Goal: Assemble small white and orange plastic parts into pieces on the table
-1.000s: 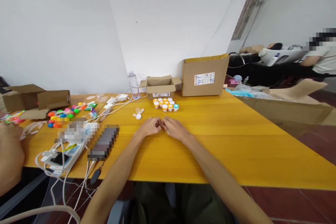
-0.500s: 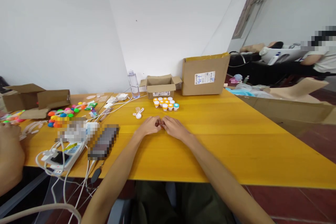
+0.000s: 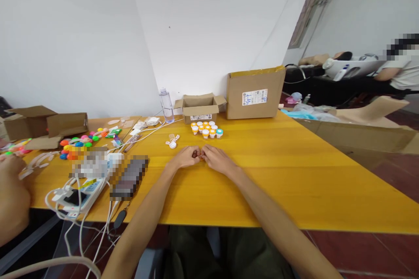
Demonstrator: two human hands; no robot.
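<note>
My left hand (image 3: 187, 157) and my right hand (image 3: 216, 158) meet above the wooden table (image 3: 288, 187), fingers curled in and tips almost touching. A hint of orange shows between them, too small to make out. Just beyond stands a cluster of small clear jars (image 3: 205, 132) with orange and white lids, one of them a teal-lidded jar (image 3: 219, 132). Left of the cluster, nearer my left hand, lie an opened small jar with a white lid (image 3: 173, 144) and some small white pieces (image 3: 177, 138).
Behind the jars are an open carton (image 3: 201, 111), a large cardboard box (image 3: 255, 96) and a water bottle (image 3: 166, 107). To the left lie a phone (image 3: 129, 178), a power strip (image 3: 94, 185) with cables, and colourful plastic balls (image 3: 78, 143). Another person's hand (image 3: 11, 165) rests at far left.
My hands stay together in nearly the same place, with only slight finger movement. The jars and boxes have not moved.
</note>
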